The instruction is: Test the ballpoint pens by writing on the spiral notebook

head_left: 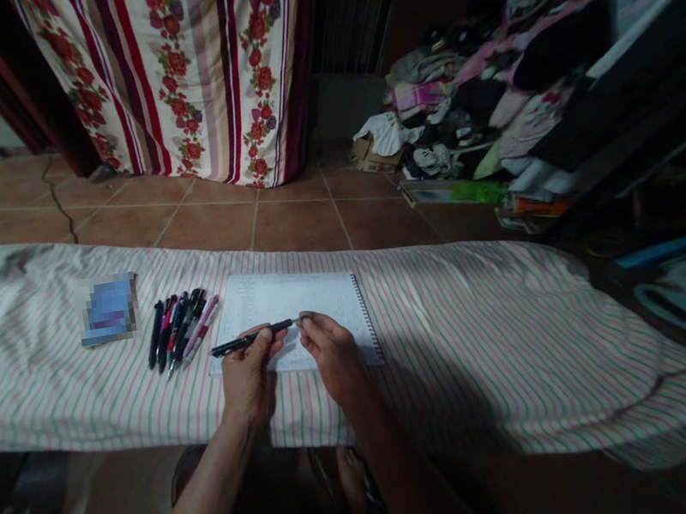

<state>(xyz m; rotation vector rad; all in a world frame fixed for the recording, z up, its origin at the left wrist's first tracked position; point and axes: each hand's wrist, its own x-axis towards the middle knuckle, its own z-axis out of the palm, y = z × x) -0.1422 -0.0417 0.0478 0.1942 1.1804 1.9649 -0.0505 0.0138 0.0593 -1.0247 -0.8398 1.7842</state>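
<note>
My left hand is closed round a black pen that lies level above a spiral notebook. My right hand pinches at the pen's right end, fingers pressed together; what it grips there is too small to make out. Both hands hover over the notebook's near edge. To the left of the notebook several pens lie side by side on a striped cloth. A small blue booklet lies further left.
The striped cloth covers a low long surface across the view. Behind it are a brown tiled floor, a floral curtain, and a heap of clothes and shoes at the right. Cables trail on the floor at the left.
</note>
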